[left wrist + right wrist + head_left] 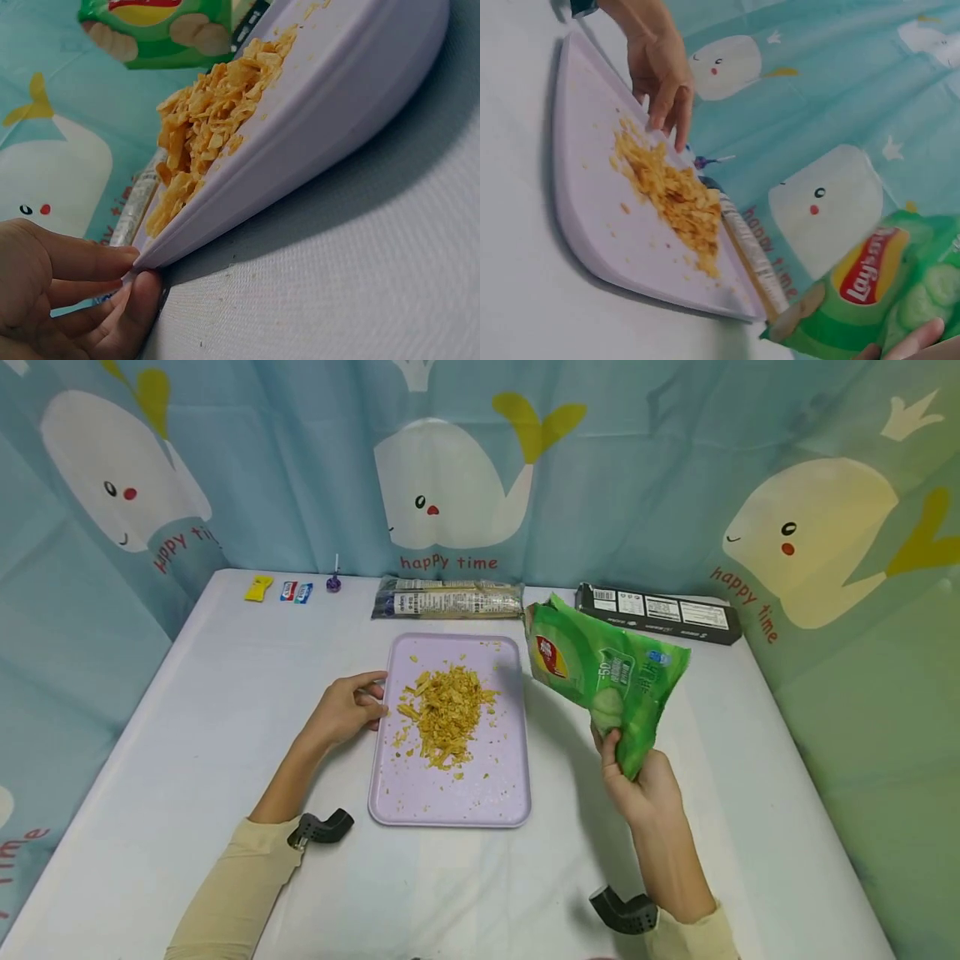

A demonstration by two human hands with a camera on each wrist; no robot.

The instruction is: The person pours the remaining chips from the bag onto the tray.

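Note:
A lilac tray [450,806] lies on the table with a heap of broken potato chips [450,710] in its middle and crumbs scattered around. My left hand [348,706] pinches the tray's left rim between thumb and fingers, as the left wrist view shows closely. My right hand [637,785] grips a green Lay's chip bag [607,672] by its lower end, raised to the right of the tray. In the right wrist view the chip bag [870,285] appears at the lower right, its red and yellow logo showing.
Along the table's back edge lie a yellow wrapped candy [258,588], small red and blue packets [296,592], a purple lollipop [333,582], a clear printed package [450,599] and a long black box [660,612]. A whale-print curtain [300,468] hangs behind the table.

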